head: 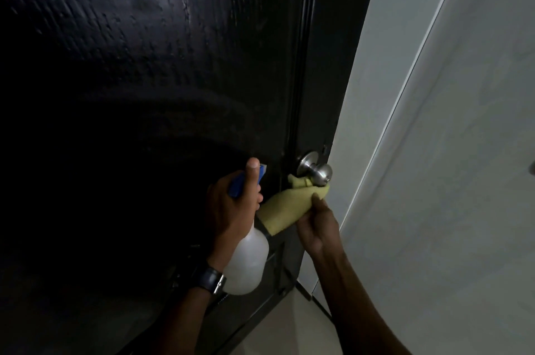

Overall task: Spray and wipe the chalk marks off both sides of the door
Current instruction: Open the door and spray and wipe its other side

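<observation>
One view only, from the head camera, is catalogued.

Door (144,79): black, glossy, streaked with what reads as wetness across its upper panel; it fills the left and centre of the view, its latch edge running down just left of the white wall (434,152). No chalk marks can be made out on the dim lower half.

Door knob (318,172): brushed metal, round, set near the latch edge, projecting toward the camera.

Right hand (315,227): raised from lower right, forearm angled up and to the left. A yellow cloth (283,207) is pinched between thumb and curled fingers, its long axis slanting from lower left up toward the knob. The cloth's upper tip is touching or just under the knob; which cannot be told. This hand is the nearer of the two to the knob, which lies directly above and slightly left of it.

Left hand (234,210): wrapped around the neck of a spray bottle (249,262), the thumb extended upward over the blue spray head (240,184). The bottle's white body hangs down beside a dark wristwatch (210,279). The nozzle is directed at the door face, close to it, just left of the knob.

Judgement: the coming move is taken to turn on the short upward gap between cloth and knob, either wiping there or turning it to reach the other side.
</observation>
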Demonstrator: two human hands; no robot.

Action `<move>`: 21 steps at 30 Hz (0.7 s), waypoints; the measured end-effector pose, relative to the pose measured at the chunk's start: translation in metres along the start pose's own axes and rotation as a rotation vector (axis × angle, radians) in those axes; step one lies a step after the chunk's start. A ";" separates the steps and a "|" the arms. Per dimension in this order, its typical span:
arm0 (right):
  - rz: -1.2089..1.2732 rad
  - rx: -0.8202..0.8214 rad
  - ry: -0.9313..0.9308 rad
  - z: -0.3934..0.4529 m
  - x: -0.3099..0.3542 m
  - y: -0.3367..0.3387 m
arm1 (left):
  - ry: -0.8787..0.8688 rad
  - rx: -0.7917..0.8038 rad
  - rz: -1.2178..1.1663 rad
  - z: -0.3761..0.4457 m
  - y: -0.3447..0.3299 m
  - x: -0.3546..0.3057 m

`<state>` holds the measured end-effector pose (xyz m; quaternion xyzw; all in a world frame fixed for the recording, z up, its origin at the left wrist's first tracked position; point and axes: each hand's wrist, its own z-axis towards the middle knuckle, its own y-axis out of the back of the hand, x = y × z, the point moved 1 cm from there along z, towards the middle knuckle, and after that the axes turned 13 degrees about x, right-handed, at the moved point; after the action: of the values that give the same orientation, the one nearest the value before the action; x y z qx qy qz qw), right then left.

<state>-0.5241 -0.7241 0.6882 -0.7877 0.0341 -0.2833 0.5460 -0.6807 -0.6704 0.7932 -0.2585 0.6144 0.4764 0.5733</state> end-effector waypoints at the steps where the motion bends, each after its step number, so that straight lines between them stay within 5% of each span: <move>1: 0.026 0.001 -0.004 -0.005 0.003 0.001 | -0.001 0.002 0.000 0.000 0.000 0.001; 6: 0.168 -0.160 0.033 0.005 0.027 0.005 | 0.001 0.006 0.005 -0.001 0.000 0.000; 15: -0.033 -0.043 -0.044 -0.023 0.023 -0.023 | -0.028 0.009 -0.027 -0.001 0.000 0.000; 17: -0.265 0.011 0.126 -0.037 0.035 -0.047 | -0.038 0.008 -0.011 -0.002 0.001 0.000; 21: -0.984 0.313 0.827 -0.037 0.071 -0.160 | -0.013 -0.021 -0.047 -0.005 -0.001 -0.003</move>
<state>-0.5228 -0.7167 0.8665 -0.4492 -0.1645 -0.7804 0.4027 -0.6817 -0.6753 0.7952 -0.2757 0.5995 0.4710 0.5855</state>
